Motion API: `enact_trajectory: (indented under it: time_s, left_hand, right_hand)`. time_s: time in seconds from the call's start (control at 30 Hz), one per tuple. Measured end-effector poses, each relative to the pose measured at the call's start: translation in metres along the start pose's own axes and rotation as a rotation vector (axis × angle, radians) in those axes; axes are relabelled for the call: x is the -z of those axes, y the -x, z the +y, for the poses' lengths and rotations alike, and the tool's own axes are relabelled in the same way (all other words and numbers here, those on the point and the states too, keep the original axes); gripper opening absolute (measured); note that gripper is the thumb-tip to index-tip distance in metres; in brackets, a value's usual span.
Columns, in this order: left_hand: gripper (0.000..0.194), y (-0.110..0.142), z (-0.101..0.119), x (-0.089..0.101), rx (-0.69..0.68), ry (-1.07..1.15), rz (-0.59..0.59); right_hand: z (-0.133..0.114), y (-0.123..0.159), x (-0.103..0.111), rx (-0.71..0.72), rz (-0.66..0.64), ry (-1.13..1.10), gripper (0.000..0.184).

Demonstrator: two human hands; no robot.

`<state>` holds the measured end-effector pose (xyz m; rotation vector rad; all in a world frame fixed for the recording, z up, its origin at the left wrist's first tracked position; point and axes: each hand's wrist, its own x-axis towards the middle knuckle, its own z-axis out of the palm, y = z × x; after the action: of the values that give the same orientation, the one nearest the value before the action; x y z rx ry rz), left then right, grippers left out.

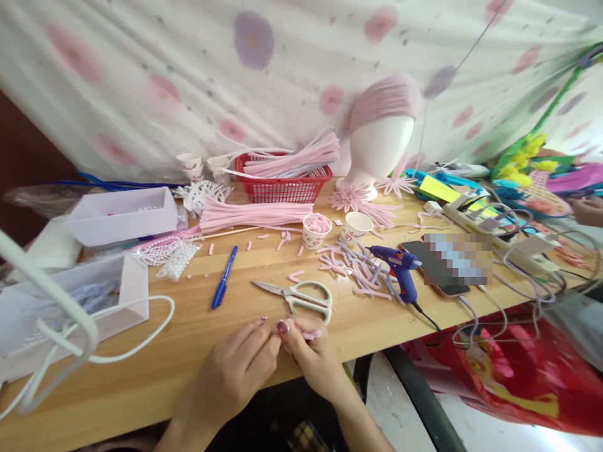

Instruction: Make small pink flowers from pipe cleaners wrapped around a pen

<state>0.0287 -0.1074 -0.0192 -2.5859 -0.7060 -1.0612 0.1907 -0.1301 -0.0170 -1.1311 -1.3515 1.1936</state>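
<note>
The surface (181, 361) is light yellow-brown, with fine wood grain. At its near edge, the strip (311, 335) is pale pink. Farther in, the scissors (285, 291) have grey blades and pale green-white handles, and the pen (224, 279) is blue. Toward the right edge, the glue gun (402, 270) is dark violet-blue; the bits (336, 264) beside it are pink and lilac. The cup (316, 240) is white with a red print. Toward the far edge, the basket (282, 191) is red, the head (384, 141) is white and its cap (386, 103) dusty pink. Behind, the curtain (292, 75) is white, patterned with pink and purple flowers.
</note>
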Motion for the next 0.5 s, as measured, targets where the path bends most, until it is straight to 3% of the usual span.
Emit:
enact_trajectory:
  time_s: [0.2,0.5]
  left_hand:
    - [0.020,-0.004,0.006,0.000,0.091,0.034,-0.077]
    - [0.022,-0.009,0.016,-0.008,0.087,-0.040,0.002]
  right_hand:
    - [-0.003,-0.004,0.002,0.008,-0.081,0.032,0.047]
    - [0.006,0.001,-0.002,-0.034,0.072,0.149,0.050]
